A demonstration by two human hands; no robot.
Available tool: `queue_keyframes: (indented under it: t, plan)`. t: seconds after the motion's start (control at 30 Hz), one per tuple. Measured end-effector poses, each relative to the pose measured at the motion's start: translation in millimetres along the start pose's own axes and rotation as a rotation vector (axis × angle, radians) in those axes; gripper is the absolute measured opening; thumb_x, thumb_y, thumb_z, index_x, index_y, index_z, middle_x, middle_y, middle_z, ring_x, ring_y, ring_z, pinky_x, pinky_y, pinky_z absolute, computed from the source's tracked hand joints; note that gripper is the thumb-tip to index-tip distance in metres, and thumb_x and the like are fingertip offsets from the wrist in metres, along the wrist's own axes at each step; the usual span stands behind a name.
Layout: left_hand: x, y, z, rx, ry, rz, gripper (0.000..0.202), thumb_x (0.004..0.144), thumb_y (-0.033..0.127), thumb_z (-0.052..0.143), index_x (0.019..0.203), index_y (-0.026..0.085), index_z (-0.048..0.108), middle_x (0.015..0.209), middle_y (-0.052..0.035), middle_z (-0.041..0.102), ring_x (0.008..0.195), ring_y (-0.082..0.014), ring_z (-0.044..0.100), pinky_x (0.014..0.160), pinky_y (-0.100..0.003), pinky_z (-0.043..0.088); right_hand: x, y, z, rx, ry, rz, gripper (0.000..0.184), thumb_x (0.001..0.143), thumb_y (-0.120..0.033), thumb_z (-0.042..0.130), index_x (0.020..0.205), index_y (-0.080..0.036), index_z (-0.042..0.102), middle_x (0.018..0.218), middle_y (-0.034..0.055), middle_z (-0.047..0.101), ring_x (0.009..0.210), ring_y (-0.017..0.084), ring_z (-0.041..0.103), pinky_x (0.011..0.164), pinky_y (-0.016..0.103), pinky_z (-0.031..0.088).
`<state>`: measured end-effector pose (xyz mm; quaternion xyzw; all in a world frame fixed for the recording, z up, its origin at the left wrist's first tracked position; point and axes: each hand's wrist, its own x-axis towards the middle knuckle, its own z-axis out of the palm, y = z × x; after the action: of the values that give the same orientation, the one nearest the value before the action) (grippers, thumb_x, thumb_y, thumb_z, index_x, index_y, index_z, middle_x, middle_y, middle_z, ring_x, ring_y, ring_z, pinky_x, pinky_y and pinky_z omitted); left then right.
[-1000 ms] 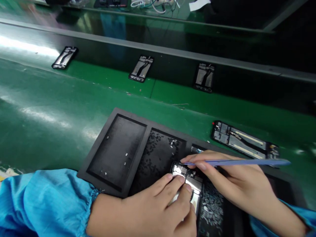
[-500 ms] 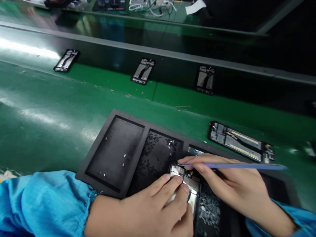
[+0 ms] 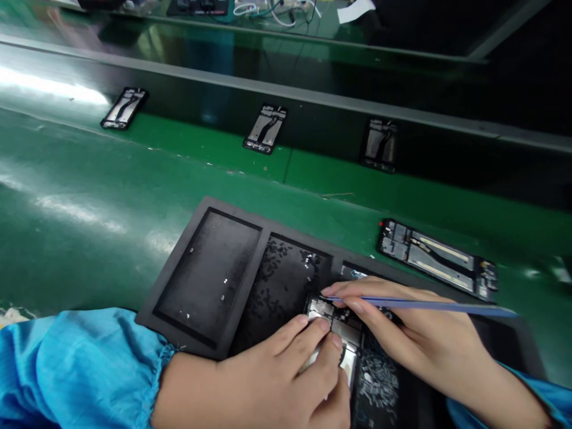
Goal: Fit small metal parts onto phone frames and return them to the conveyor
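Observation:
A phone assembly (image 3: pixel 347 331) with its inside facing up lies under my left hand (image 3: pixel 286 375). The fingers of that hand press on its silvery plate and hold it; the thumb is hidden. My right hand (image 3: pixel 415 333) pinches slim blue tweezers (image 3: pixel 429 305) between thumb and fingers. Their tip touches or hovers just over the top end of the phone assembly; I cannot tell which. Below both hands sits a black foam tray (image 3: pixel 263 250) with compartments. Tiny dark pieces (image 3: pixel 274 253) lie in one compartment, and small clear bits (image 3: pixel 378 381) are heaped in another.
Another open phone assembly (image 3: pixel 438 256) lies at the tray's far right edge. Farther off, phone assemblies (image 3: pixel 266 128) rest in a row along a green conveyor strip (image 3: pixel 205 143). Cables (image 3: pixel 277 12) and equipment stand on the bench beyond the grey rail (image 3: pixel 214 80).
The row of phone assemblies on the strip has shifted slightly to the right. The rear end of the tweezers has dipped a little. My left hand stays in place.

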<state>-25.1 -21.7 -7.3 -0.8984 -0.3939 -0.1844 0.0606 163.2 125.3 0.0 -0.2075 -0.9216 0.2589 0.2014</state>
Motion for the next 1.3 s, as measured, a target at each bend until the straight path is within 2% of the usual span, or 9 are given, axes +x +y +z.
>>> queue_keyframes:
  t: [0.33,0.37,0.43,0.53,0.57,0.63,0.77,1.0,1.3]
  plan:
    - [-2,1,0.6,0.012,-0.031,0.003,0.041,0.098,0.038,0.052,0.125,0.008,0.062,0.129,-0.0196,0.065,0.121,-0.035,0.063,0.109,-0.049,0.046,1,-4,0,-0.038,-0.024,0.012,0.014,0.098,-0.026,0.055,0.106,-0.025,0.066,0.095,0.0026,0.078,0.084,0.02,0.076,0.071,0.029,0.063]
    - [-2,1,-0.1,0.014,-0.032,0.006,0.041,0.098,0.037,0.052,0.125,0.009,0.062,0.129,-0.0193,0.066,0.121,-0.0348,0.063,0.108,-0.048,0.046,0,-6,0,-0.024,0.008,0.034,0.013,0.098,-0.026,0.056,0.105,-0.026,0.067,0.094,0.0028,0.078,0.084,0.021,0.076,0.07,0.03,0.063]
    - [-1,0,-1.8,0.015,-0.036,0.018,0.039,0.099,0.035,0.051,0.125,0.009,0.062,0.128,-0.0187,0.066,0.121,-0.0341,0.063,0.107,-0.047,0.048,1,-9,2,0.027,0.185,0.111,0.011,0.096,-0.025,0.059,0.103,-0.026,0.068,0.091,0.0039,0.076,0.081,0.021,0.075,0.067,0.03,0.062]
    - [0,-1,-3.0,0.015,-0.034,0.036,0.035,0.099,0.031,0.049,0.123,0.009,0.064,0.126,-0.0184,0.067,0.119,-0.0333,0.065,0.105,-0.046,0.049,5,-15,9,0.202,0.427,0.267,0.007,0.094,-0.022,0.063,0.099,-0.025,0.067,0.081,0.0029,0.069,0.062,0.016,0.067,0.055,0.027,0.056]
    - [0,-1,-2.5,0.02,-0.026,0.035,0.035,0.099,0.03,0.049,0.123,0.009,0.064,0.126,-0.0183,0.068,0.118,-0.0335,0.066,0.105,-0.046,0.05,8,-16,12,0.256,0.42,0.299,0.006,0.094,-0.023,0.063,0.098,-0.025,0.067,0.08,0.0021,0.068,0.058,0.014,0.065,0.052,0.026,0.054]
    - [-1,0,-0.7,0.042,-0.007,0.03,0.035,0.1,0.03,0.048,0.122,0.009,0.065,0.125,-0.0182,0.068,0.116,-0.0343,0.067,0.104,-0.047,0.05,13,-16,18,0.299,0.284,0.296,0.006,0.094,-0.026,0.063,0.097,-0.025,0.069,0.083,0.0021,0.07,0.063,0.014,0.067,0.055,0.024,0.055]
    - [-3,3,1.5,0.082,-0.011,0.053,0.04,0.103,0.033,0.045,0.126,0.007,0.064,0.128,-0.0206,0.066,0.119,-0.0361,0.065,0.103,-0.049,0.05,24,-12,24,0.276,0.055,0.148,0.016,0.098,-0.027,0.057,0.101,-0.025,0.073,0.092,0.0033,0.076,0.085,0.017,0.073,0.07,0.025,0.06]
    - [-5,3,-1.5,0.086,-0.064,0.088,0.047,0.104,0.034,0.04,0.133,0.004,0.061,0.134,-0.0239,0.062,0.122,-0.0375,0.063,0.106,-0.05,0.048,37,-8,29,0.314,-0.023,-0.018,0.018,0.098,-0.019,0.054,0.088,-0.021,0.069,0.085,0.0028,0.075,0.076,0.015,0.071,0.067,0.025,0.059]
    - [-6,1,-4.6,0.052,-0.06,0.085,0.045,0.101,0.029,0.04,0.132,0.003,0.061,0.133,-0.026,0.061,0.124,-0.0409,0.061,0.107,-0.054,0.045,35,-10,33,0.327,-0.121,-0.085,0.016,0.098,-0.013,0.054,0.104,-0.02,0.068,0.089,0.0022,0.072,0.081,0.013,0.067,0.072,0.025,0.056]
